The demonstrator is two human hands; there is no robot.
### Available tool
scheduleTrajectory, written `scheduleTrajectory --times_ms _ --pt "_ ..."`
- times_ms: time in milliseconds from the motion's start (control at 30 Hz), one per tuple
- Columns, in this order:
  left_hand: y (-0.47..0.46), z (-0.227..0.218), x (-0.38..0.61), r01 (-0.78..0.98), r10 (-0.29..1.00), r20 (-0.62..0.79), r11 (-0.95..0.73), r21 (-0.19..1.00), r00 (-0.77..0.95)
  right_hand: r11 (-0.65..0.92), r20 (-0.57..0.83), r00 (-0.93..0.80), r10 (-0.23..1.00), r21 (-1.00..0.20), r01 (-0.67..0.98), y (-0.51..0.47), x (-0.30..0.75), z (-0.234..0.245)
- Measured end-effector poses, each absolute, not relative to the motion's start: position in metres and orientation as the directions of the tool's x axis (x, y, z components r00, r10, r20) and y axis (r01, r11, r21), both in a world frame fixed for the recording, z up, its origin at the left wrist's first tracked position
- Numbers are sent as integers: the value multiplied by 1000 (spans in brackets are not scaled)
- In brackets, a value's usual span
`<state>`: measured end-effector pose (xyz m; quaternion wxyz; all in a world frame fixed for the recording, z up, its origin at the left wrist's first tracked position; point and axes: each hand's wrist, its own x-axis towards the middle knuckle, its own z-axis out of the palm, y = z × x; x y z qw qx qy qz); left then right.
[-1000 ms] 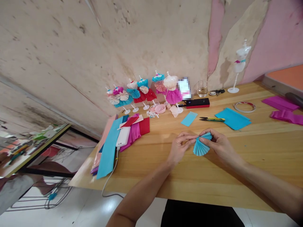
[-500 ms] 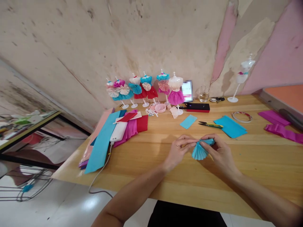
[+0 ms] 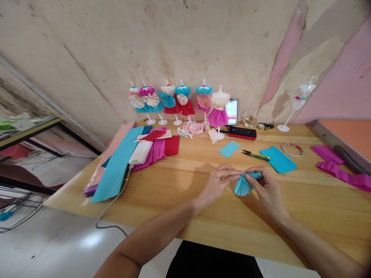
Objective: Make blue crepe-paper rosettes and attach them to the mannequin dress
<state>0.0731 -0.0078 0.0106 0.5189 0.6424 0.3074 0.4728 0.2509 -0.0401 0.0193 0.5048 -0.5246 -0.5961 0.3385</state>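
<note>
A pleated fan of light blue crepe paper (image 3: 242, 186) is held above the table between both hands, its folds spread downward. My left hand (image 3: 222, 181) pinches the gathered top of the fan with thumb and fingers. My right hand (image 3: 266, 187) grips the fan's right side, thumb in front and fingers behind. Beyond the hands lie a light blue paper rectangle (image 3: 229, 148), yellow-handled thread snips (image 3: 255, 155) and a stack of blue crepe paper (image 3: 280, 160), which the snips' handle touches.
Several small dress forms in paper dresses (image 3: 174, 100) stand along the wall, beside a pink bowl (image 3: 196, 129). Crepe paper sheets (image 3: 118, 162) and a white power bank (image 3: 140, 151) lie left. A glass (image 3: 249, 117) stands behind; magenta strips (image 3: 344, 175) lie right.
The camera view has shifted slightly. Both hands stay on the pleated fan in nearly the same grip, and the fan hangs at a slightly different angle.
</note>
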Motion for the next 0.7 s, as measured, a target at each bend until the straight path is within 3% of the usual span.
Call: scheduleTrajectory --times_ms 700 --pt "-11 9 73 -150 881 336 -302 941 334 372 408 29 912 -858 354 -36 252 13"
